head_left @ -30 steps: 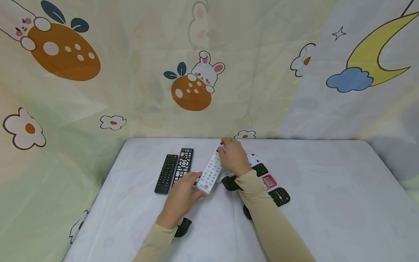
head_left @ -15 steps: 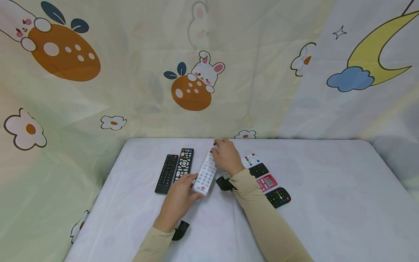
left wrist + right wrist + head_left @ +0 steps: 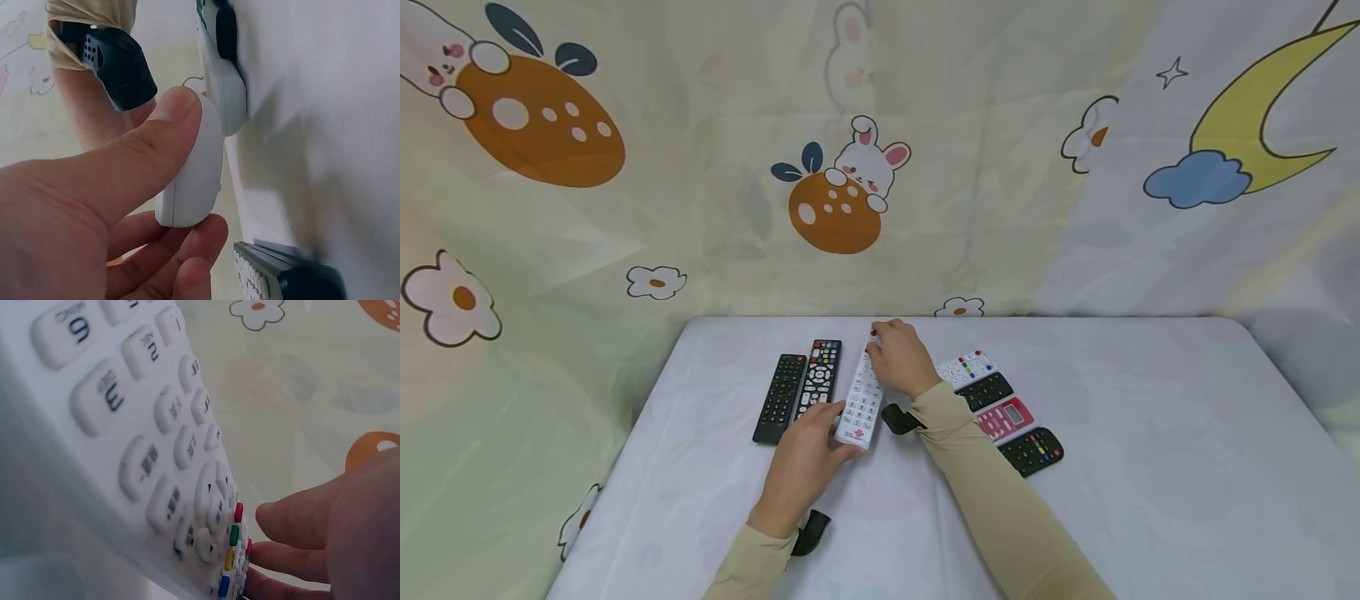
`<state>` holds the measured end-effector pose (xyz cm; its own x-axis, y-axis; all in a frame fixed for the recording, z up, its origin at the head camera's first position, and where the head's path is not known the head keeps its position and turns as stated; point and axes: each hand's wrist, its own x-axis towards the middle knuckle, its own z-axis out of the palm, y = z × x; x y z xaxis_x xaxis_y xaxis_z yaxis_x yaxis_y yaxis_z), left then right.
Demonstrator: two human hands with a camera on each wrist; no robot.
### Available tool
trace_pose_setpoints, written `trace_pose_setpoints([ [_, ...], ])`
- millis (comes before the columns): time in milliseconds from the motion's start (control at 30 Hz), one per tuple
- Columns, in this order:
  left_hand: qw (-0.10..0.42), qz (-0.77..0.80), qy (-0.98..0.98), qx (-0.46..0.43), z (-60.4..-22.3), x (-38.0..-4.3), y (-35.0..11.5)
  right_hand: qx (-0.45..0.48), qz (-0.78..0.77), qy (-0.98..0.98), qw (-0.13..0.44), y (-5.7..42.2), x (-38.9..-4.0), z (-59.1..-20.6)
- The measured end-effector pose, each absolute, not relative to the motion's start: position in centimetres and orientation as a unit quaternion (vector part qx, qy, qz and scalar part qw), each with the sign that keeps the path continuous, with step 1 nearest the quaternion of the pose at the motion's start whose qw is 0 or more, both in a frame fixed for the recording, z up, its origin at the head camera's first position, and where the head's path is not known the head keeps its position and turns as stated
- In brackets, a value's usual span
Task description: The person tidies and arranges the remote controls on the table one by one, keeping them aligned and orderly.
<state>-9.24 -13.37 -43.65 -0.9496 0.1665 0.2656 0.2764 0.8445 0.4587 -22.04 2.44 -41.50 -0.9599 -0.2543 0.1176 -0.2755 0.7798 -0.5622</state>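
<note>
Pale fabric printed with rabbits and flowers (image 3: 700, 183) hangs behind a white-covered desk (image 3: 1150, 458). Just above the desk, the person grasps a long white remote with pale buttons (image 3: 861, 404): the left hand (image 3: 801, 458) pinches its near end between thumb and fingers, the right hand (image 3: 901, 358) grips its far end. To its left lie a slim black remote (image 3: 779, 398) and a black remote with white buttons (image 3: 819, 375); to its right, a row includes a pink-and-white remote-like device (image 3: 1006, 418).

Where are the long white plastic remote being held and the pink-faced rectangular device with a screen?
Long white plastic remote (image 3: 861, 402): head view, on the keypad.
Pink-faced rectangular device with screen (image 3: 1003, 419): head view, on its front.
</note>
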Motion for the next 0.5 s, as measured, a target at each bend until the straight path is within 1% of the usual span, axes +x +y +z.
trace_pose_setpoints([
  [200,0.123,-0.244,-0.954,-0.121,-43.9,-9.2,-13.5,0.145,0.299,-0.943,-0.007,1.8,-22.5,-42.0],
  [500,0.117,-0.243,-0.957,-0.103,-44.0,-9.2,-13.6,0.157,0.286,-0.945,-0.023,1.0,-23.0,-42.4],
])
